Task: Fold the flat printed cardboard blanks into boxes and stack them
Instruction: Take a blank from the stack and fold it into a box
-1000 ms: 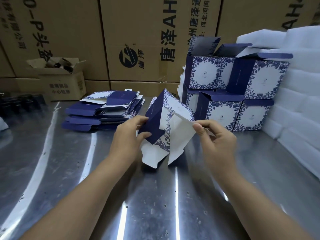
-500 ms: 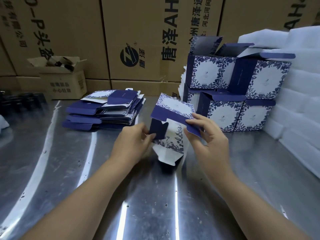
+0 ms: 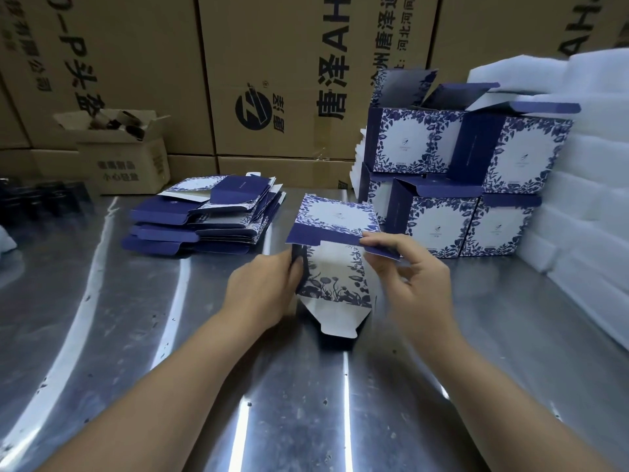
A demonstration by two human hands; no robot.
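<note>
Half-folded box (image 3: 335, 267), head view: held up at centre frame between both hands, just above the steel table (image 3: 136, 352). Its lower white tab hangs down close to the table surface; can't tell if it touches.

Left hand (image 3: 262, 294) grips the box's left side wall, fingers curled round the edge, thumb on the near face. Right hand (image 3: 415, 277) is at the upper right corner and pinches the dark-blue flap between thumb and index; its other fingers are loosely spread below. The hands sit apart, with the box body between them. The top panel with the floral border tilts back, away from the camera; the floral front face points at the camera.

Flat blanks (image 3: 204, 216): untidy pile on the table, behind and left of the left hand, well apart from it.

Finished boxes (image 3: 442, 185): stacked two high behind and right of the right hand, lids partly open on the top row. They sit just beside the white foam sheets (image 3: 595, 199) at the right edge.

Brown printed cartons (image 3: 289, 63) form the back wall. A small open carton (image 3: 122, 155) sits at the back left.
</note>
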